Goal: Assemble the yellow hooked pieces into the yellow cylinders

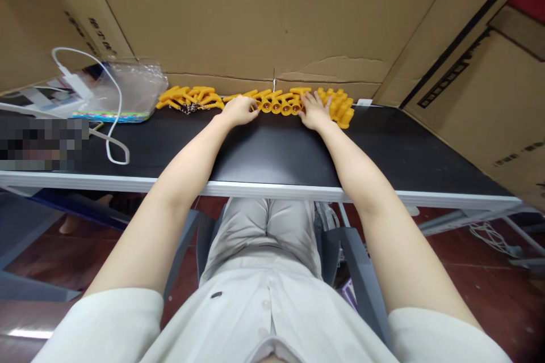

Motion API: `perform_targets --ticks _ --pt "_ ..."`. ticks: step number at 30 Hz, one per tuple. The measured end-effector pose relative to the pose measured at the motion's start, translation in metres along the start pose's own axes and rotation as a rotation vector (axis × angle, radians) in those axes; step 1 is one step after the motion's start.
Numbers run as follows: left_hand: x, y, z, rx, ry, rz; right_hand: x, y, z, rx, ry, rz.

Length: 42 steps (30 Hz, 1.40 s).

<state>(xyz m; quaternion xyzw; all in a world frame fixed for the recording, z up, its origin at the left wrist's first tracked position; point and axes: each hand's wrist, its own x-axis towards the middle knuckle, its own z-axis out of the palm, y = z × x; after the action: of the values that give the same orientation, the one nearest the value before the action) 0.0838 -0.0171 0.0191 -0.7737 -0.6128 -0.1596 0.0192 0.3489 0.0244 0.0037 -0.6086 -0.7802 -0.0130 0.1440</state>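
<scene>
Several small orange plastic pieces [281, 103] lie in a row along the far edge of the black table [272, 153], against a cardboard wall. My left hand [240, 110] rests on the left part of the row, fingers curled over the pieces. My right hand [315, 110] lies on the right part, fingers stretched flat onto the pieces. More orange pieces [189, 97] are heaped to the left, with a small metal chain among them, and another cluster [340, 106] sits to the right.
A clear plastic bag [128, 91] lies at the back left with a white cable [113, 136] looping over the table. Cardboard sheets [468, 68] wall in the back and right side. My chair and legs are under the table's white front edge.
</scene>
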Motion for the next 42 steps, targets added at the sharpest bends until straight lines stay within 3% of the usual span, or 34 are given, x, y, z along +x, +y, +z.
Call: perform_targets --ticks 3,7,11,18,26,28,31,36,42 --pt "-0.001 0.002 -0.002 -0.008 -0.017 0.015 -0.004 0.0 -0.007 -0.039 -0.022 -0.002" --pt "-0.002 0.003 -0.003 0.008 -0.04 0.042 -0.004 0.01 -0.019 -0.027 0.142 0.012" --pt "0.0 0.001 -0.002 0.02 -0.054 0.058 0.0 0.026 -0.028 -0.006 0.263 0.116" --pt "0.004 -0.002 0.002 0.012 -0.045 0.052 -0.009 0.021 -0.042 -0.08 0.129 0.257" --pt "0.0 -0.032 -0.003 -0.009 0.109 -0.328 -0.004 0.023 -0.038 -0.002 0.173 0.21" --pt "-0.004 -0.043 -0.006 -0.022 0.132 -0.431 -0.005 0.017 -0.039 0.021 0.132 0.192" --pt "-0.009 -0.056 -0.008 -0.048 0.122 -0.552 -0.008 0.003 -0.042 0.044 0.031 0.14" --pt "-0.012 -0.077 -0.003 -0.126 0.096 -0.767 -0.01 -0.006 -0.04 0.192 0.061 0.032" --pt "-0.008 -0.1 0.006 -0.219 0.16 -0.85 -0.01 -0.004 -0.038 0.173 0.036 0.017"
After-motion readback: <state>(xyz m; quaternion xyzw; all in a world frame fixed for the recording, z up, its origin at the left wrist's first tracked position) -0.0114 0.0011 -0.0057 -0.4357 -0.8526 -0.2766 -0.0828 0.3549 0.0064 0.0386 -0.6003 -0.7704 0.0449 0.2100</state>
